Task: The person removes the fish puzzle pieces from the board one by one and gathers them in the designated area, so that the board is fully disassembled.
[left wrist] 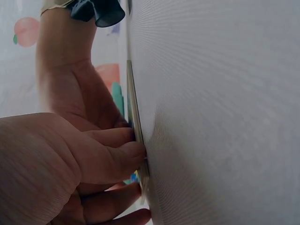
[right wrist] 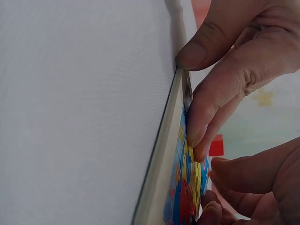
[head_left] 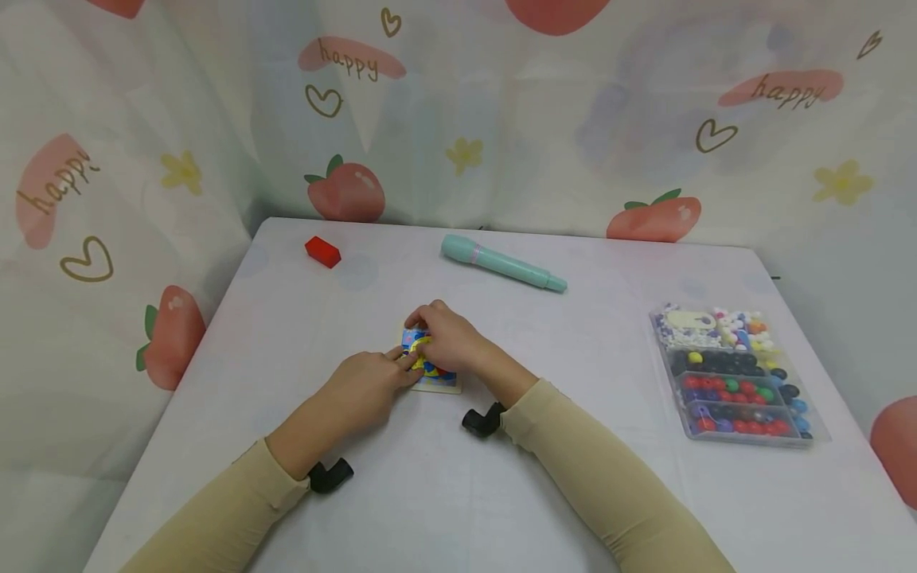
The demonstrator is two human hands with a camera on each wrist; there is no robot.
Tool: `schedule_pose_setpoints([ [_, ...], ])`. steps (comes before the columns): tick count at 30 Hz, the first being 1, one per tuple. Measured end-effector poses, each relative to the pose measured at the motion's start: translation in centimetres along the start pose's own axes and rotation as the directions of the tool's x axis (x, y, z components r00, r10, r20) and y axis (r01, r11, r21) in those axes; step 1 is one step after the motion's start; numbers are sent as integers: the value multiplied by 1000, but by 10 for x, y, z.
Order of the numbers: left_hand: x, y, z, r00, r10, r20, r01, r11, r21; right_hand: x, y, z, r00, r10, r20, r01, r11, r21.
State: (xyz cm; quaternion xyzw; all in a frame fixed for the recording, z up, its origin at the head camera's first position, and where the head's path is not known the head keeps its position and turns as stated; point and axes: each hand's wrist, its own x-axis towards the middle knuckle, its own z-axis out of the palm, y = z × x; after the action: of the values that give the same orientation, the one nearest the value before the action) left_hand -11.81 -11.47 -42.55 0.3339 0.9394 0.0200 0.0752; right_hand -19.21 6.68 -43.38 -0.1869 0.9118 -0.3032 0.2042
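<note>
A small jigsaw board (head_left: 446, 388) with a pale rim and a colourful picture lies flat at mid-table. My left hand (head_left: 367, 388) holds it at the near left, its thumb against the board's edge and its fingers on the picture. From the far right side my right hand (head_left: 453, 341) reaches over the board with bent fingers. In the right wrist view, its fingertips pinch a blue puzzle piece (right wrist: 205, 177) that stands a little above the yellow and red pieces (right wrist: 186, 194). The hands hide much of the picture.
A red block (head_left: 323, 252) lies at the back left, and a mint-green tube with a narrow tip (head_left: 505, 263) at the back middle. On the right sits a clear compartment box (head_left: 741, 442) of coloured beads. Patterned cloth (head_left: 487, 103) hangs behind the table.
</note>
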Motion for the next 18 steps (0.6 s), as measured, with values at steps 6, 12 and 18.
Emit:
schedule_pose_setpoints([
  [6, 0, 0, -1, 1000, -12, 7, 12, 1000, -16, -1, 1, 0, 1000, -14, -9, 14, 999, 30],
  [12, 0, -1, 1, 1000, -24, 11, 24, 1000, -15, -1, 3, 0, 999, -26, -21, 27, 998, 53],
  [18, 0, -2, 4, 1000, -10, -4, 10, 1000, 7, -2, 3, 3, 996, -29, -81, 34, 997, 64],
])
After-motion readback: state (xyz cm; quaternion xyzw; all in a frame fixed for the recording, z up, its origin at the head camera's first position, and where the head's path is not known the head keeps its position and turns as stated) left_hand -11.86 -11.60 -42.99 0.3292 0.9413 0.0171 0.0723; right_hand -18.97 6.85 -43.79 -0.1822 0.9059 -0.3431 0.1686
